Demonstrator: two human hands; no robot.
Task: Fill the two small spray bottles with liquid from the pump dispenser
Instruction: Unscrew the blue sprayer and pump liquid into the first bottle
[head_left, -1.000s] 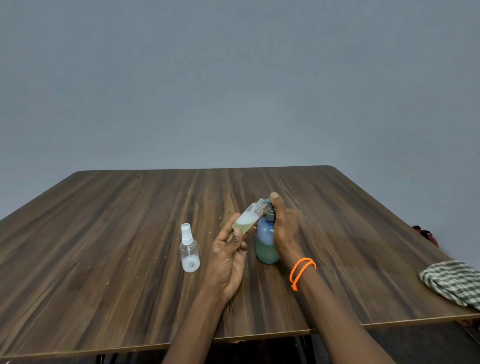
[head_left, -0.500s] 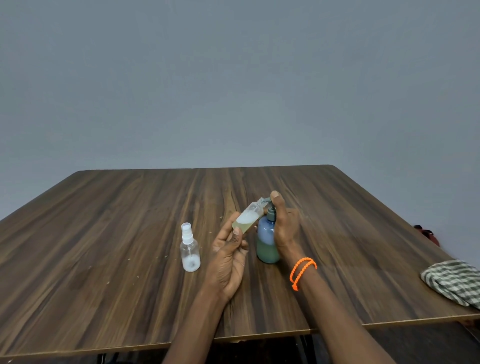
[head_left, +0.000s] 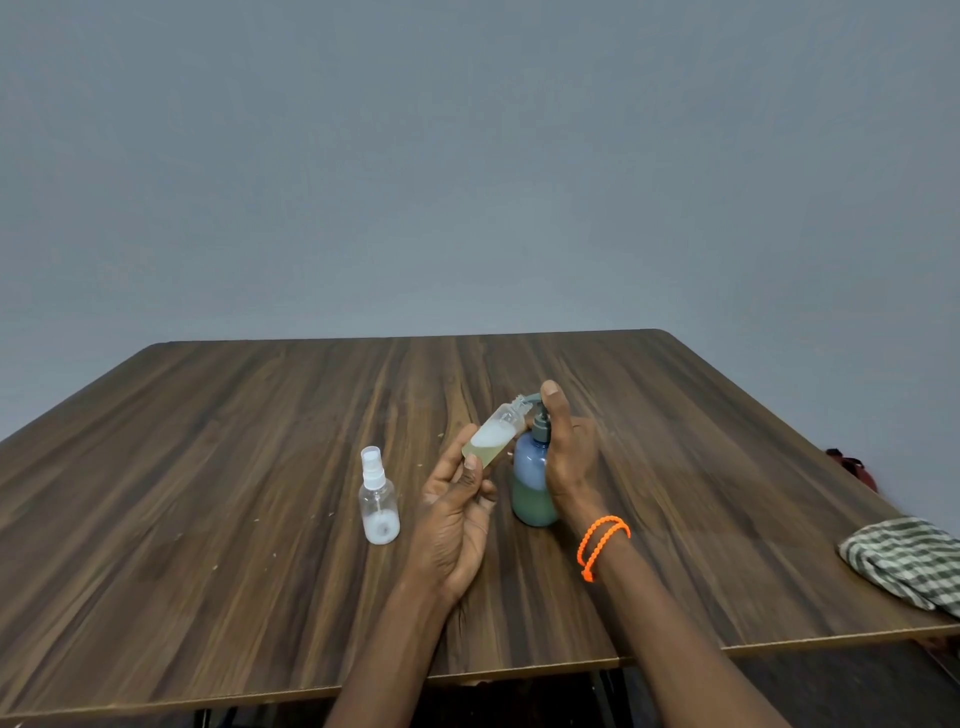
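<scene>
Liquid is going into the small clear plastic bottle without its cap (head_left: 493, 435), which my left hand (head_left: 457, 519) holds tilted, neck raised toward the spout of the blue and green pump dispenser bottle (head_left: 531, 478). I pinch that open bottle near its base between thumb and fingertips, palm turned up, so the mouth sits just under the grey nozzle and what the pump gives falls inside rather than on the dark wood-grain table (head_left: 208, 467). It holds pale yellowish liquid at the bottom with white foam above, roughly half full by my judgement.

My right hand (head_left: 563, 457), with an orange beaded bracelet (head_left: 602, 545) on its wrist, wraps the dispenser from the right side, thumb up on the pump head, fingers curled behind where I cannot see them. That grip steadies the dispenser on the table while the thumb can press down.

Left of my hands stands the second clear spray bottle with its white spray cap on (head_left: 378, 499), upright, apart from everything, with only a little white foam at its base. I judge it needs more filling. A green and white checked cloth (head_left: 904, 561) lies at the table's right edge, well away.
</scene>
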